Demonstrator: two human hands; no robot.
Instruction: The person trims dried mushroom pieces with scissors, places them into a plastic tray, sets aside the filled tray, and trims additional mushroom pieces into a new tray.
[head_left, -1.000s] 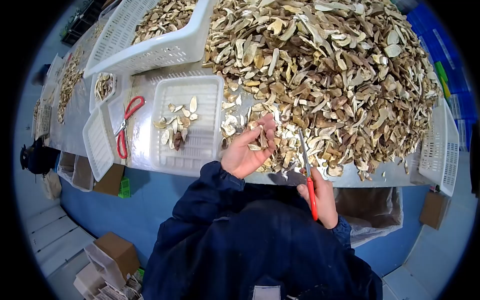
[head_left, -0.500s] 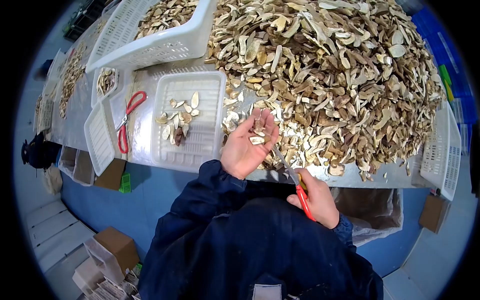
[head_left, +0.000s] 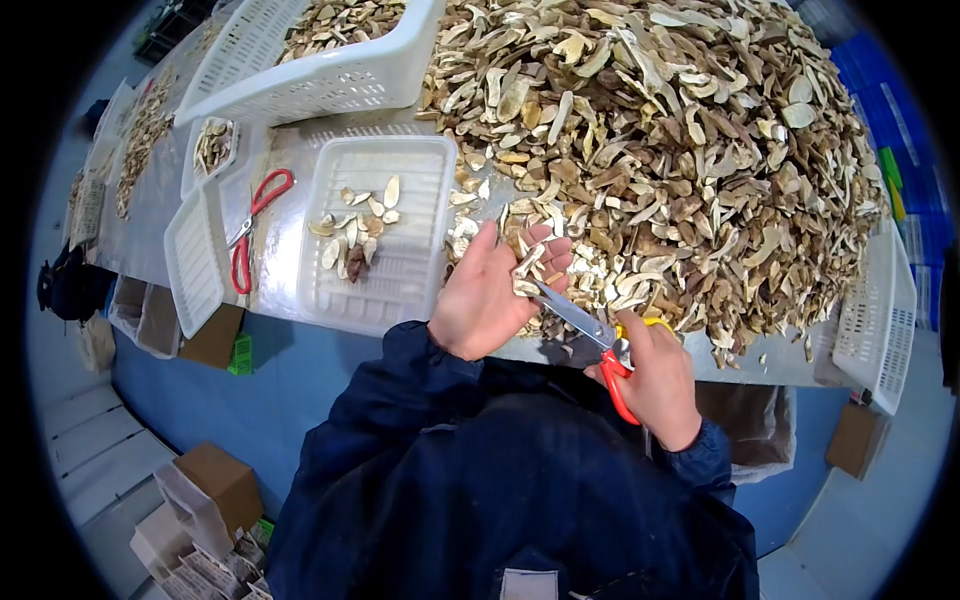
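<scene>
My left hand [head_left: 482,300] is palm up, cupping several pale dried mushroom slices [head_left: 526,268] on its fingers. In my right hand [head_left: 660,385] is a pair of scissors [head_left: 578,318] with red and yellow handles. Their blades point up and left, and the tips meet the slices at my left fingers. Whether the blades are parted is hard to see. A big heap of dried mushroom slices [head_left: 660,180] lies just beyond both hands. Left of my left hand, a clear ribbed tray [head_left: 385,295] contains several slices.
Another pair of scissors with red handles [head_left: 268,188] lies left of the tray. A large white perforated basket [head_left: 310,95] of slices stands behind it. Smaller white trays [head_left: 194,262] are farther left. At the right edge stands a white basket [head_left: 875,315]; a lined bin [head_left: 765,430] is below the table.
The right hand has turned and moved right and slightly up, showing more of the scissors' blades. More slices now show on the left palm, which has shifted slightly left.
</scene>
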